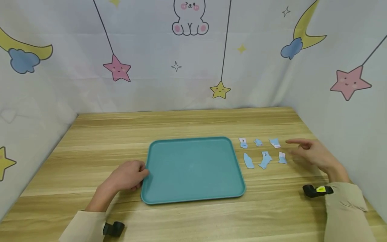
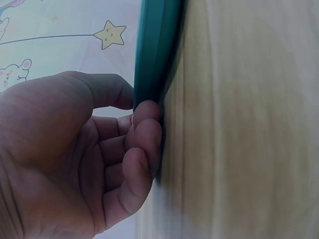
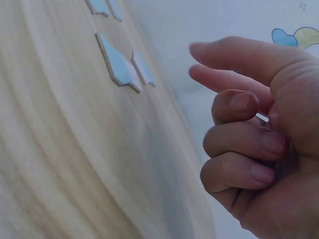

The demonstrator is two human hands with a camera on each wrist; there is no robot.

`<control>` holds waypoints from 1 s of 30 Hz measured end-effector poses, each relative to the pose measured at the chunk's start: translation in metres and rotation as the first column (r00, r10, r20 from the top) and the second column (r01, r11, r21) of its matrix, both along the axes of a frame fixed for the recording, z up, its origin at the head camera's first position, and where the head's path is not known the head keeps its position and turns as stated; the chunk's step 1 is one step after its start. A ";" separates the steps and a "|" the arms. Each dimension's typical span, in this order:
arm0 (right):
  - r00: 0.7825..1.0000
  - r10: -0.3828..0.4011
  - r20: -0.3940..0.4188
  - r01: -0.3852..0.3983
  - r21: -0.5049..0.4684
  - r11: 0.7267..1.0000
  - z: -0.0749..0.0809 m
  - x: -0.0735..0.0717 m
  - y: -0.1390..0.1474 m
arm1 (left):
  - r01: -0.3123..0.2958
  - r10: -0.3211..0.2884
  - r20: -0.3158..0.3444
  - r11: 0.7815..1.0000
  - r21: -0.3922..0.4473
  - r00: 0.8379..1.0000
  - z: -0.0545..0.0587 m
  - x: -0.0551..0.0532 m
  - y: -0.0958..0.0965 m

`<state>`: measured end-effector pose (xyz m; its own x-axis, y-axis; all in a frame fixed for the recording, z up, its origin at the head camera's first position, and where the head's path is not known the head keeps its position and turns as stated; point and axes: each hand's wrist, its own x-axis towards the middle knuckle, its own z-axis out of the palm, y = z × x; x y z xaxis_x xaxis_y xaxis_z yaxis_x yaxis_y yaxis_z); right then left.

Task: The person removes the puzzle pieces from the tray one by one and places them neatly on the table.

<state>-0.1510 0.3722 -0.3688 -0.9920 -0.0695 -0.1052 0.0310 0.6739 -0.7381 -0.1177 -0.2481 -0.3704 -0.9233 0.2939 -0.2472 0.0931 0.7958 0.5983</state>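
A teal rectangular tray (image 1: 193, 168) lies flat on the wooden table. At its left edge my left hand (image 1: 128, 174) pinches the rim between thumb and curled fingers; the left wrist view shows the thumb (image 2: 112, 89) against the tray's side (image 2: 157, 45). Several light-blue and white irregular puzzle-like pieces lie in two rows right of the tray, among them a forked one (image 1: 265, 160) and a curved one (image 1: 248, 161). Just right of these, my right hand (image 1: 315, 154) hovers above the table with index finger and thumb extended, other fingers curled, holding nothing.
The wooden table (image 1: 196, 222) reaches back to a white cloth wall (image 1: 151, 90) printed with stars, moons and a bear. More cloth hangs along both sides. A black strap device (image 1: 317, 190) sits on each wrist.
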 end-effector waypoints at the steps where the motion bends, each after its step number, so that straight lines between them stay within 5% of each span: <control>1: 1.000 -0.020 -0.011 0.020 0.006 1.000 0.002 0.000 0.000 | -0.001 0.001 0.000 1.000 0.002 1.000 0.000 0.000 0.000; 7: 0.993 -0.086 -0.082 0.090 0.036 0.995 0.011 0.001 -0.003 | -0.006 0.006 -0.002 1.000 -0.003 1.000 0.002 0.002 0.000; 23: 0.965 -0.159 -0.211 0.129 -0.149 0.980 0.034 0.004 -0.017 | -0.011 0.010 -0.002 1.000 -0.008 1.000 0.003 0.004 -0.003; 30: 0.936 -0.148 -0.319 0.124 -0.094 0.988 0.052 0.014 -0.044 | -0.008 0.007 -0.023 0.999 -0.049 1.000 0.007 0.003 -0.005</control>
<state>-0.1375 0.3285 -0.3164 -0.9718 0.0729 0.2240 -0.1303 0.6258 -0.7691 -0.1149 -0.2530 -0.3637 -0.9308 0.2753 -0.2403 0.1003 0.8248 0.5564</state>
